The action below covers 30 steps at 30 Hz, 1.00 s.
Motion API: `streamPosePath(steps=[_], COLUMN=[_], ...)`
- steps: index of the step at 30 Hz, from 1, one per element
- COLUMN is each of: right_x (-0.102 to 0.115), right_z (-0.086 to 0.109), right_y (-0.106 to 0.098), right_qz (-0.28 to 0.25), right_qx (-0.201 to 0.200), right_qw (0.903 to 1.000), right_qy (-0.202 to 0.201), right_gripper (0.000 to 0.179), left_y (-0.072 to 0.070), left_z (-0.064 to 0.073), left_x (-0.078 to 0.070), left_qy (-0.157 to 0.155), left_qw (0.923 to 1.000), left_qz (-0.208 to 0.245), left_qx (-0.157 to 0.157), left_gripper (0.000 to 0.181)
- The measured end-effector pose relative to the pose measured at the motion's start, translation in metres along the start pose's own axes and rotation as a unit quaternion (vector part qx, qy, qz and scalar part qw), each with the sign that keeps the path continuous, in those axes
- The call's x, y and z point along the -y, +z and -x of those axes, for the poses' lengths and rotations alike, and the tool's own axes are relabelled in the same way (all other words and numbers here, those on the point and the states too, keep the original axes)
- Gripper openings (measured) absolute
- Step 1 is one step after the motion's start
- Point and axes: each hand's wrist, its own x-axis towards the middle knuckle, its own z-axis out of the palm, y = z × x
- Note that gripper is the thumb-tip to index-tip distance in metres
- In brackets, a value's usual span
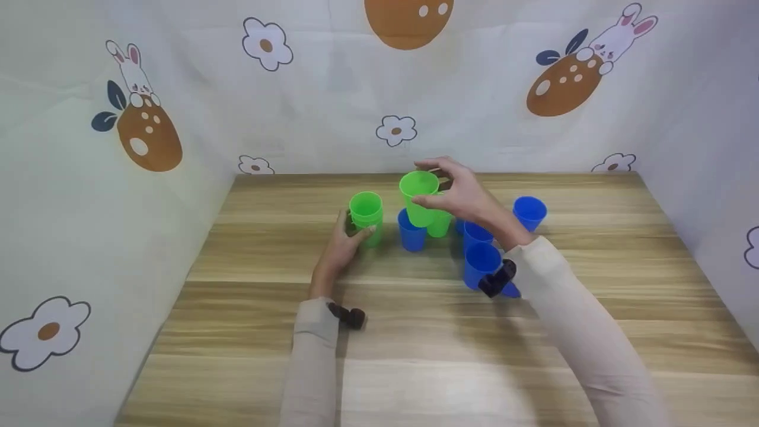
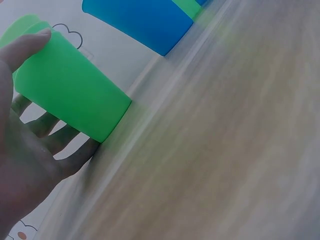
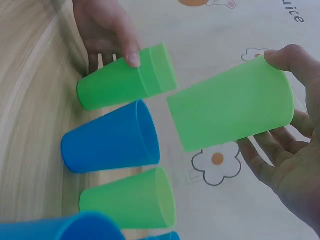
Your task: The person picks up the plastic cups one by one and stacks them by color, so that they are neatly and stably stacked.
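My left hand grips a stack of nested green cups that stands upright on the table, thumb near the rims and fingers around the far side. In the left wrist view the bottom of the green stack meets the wood. My right hand holds another green cup in the air, pinched near its rim between thumb and fingers. Below that raised cup stands a blue cup, with a green cup just behind it to the right. The right wrist view shows the lifted green cup clear of the others.
Several blue cups stand to the right, among them a front blue cup under my right forearm and a far blue cup. The wooden table ends at a patterned cloth backdrop, with cloth on both sides too.
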Motion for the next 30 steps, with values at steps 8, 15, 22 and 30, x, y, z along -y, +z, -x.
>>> streamPosePath(steps=[8,15,22,30], right_x=[0.018,0.029,0.033,0.027], right_z=[-0.017,-0.032,-0.040,-0.045], right_y=[0.021,0.039,0.060,0.078], right_qz=[-0.031,-0.054,-0.065,-0.074], right_qx=[-0.026,-0.047,-0.057,-0.075], right_qw=[0.9991,0.9974,0.9963,0.9945], right_qy=[-0.011,-0.009,0.000,0.001], right_gripper=[0.068,0.070,0.069,0.069], left_y=[0.001,-0.001,-0.001,0.000], left_z=[0.000,-0.002,-0.003,-0.002], left_x=[0.002,0.001,0.002,0.002], left_qy=[0.005,0.013,0.014,0.017], left_qw=[1.0000,0.9998,0.9998,0.9997], left_qz=[-0.001,-0.011,-0.012,0.018], left_qx=[0.004,-0.004,-0.005,0.002], left_gripper=[0.076,0.078,0.074,0.066])
